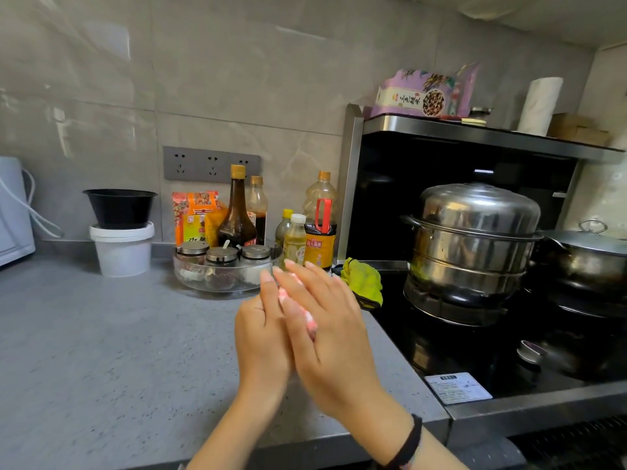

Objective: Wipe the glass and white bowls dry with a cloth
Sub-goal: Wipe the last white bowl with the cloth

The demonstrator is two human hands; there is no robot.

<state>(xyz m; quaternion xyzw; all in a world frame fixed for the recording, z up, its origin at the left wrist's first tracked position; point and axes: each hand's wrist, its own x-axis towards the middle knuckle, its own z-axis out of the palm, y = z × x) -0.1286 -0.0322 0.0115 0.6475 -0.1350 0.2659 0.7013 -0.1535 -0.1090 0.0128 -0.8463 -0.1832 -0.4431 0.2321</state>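
Above the grey surface point(101, 334) beside the stove point(451, 354), the hands press flat together, fingers straight: left hand point(261, 337) and right hand point(330, 334) sandwich a pink-and-white cloth point(310, 323) between their palms.

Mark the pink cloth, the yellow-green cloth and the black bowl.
pink cloth point(309, 320), head view, exposed lower end.
yellow-green cloth point(363, 280), head view, its middle.
black bowl point(119, 209), head view, outer wall.

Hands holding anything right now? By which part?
A small pink-and-white thing, possibly the cloth, is pressed between the flat palms of the left hand and right hand. Only slivers show, so the held part cannot be told.
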